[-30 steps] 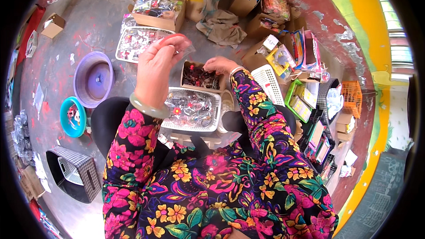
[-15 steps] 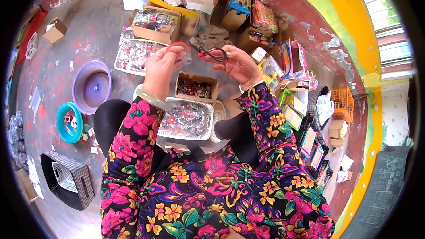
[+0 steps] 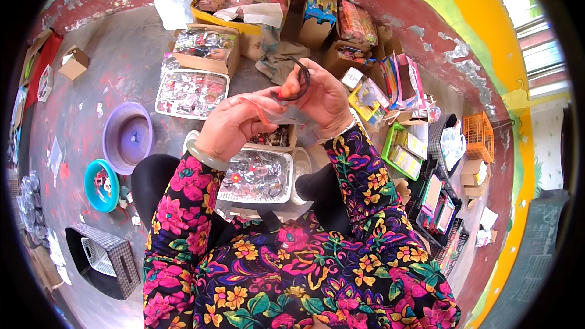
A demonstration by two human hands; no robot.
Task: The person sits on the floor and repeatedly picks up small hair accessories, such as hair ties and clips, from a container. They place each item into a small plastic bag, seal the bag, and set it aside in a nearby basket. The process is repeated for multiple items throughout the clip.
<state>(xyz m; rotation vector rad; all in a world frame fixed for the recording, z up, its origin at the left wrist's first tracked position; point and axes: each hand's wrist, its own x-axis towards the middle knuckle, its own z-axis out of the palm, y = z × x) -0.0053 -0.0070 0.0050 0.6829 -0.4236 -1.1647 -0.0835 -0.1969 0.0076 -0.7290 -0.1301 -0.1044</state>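
Observation:
My left hand (image 3: 230,123) is closed on a small clear plastic bag with a red-orange strip (image 3: 262,111) along its edge. Close against it, my right hand (image 3: 329,100) pinches a black elastic hair tie (image 3: 306,79) with a small red bead. The left fingertips reach the beaded part of the hair tie, and fingers partly hide both things. Under the hands stands a cardboard box (image 3: 293,136) of dark hair ties, mostly covered from view. Nearer to me, between my legs, is a white basket (image 3: 253,198) full of small clear packets.
Farther off are another white basket (image 3: 159,99) of packets and a cardboard box (image 3: 226,61) of packaged goods. A purple basin (image 3: 111,137) and a teal basin (image 3: 90,192) stand left. On the right are a green tray (image 3: 390,157) and an orange crate (image 3: 478,137).
My hands have come together from apart, the left moving right with the bag. The hair tie is now beside the bag, touched by the left fingertips. The view has shifted slightly.

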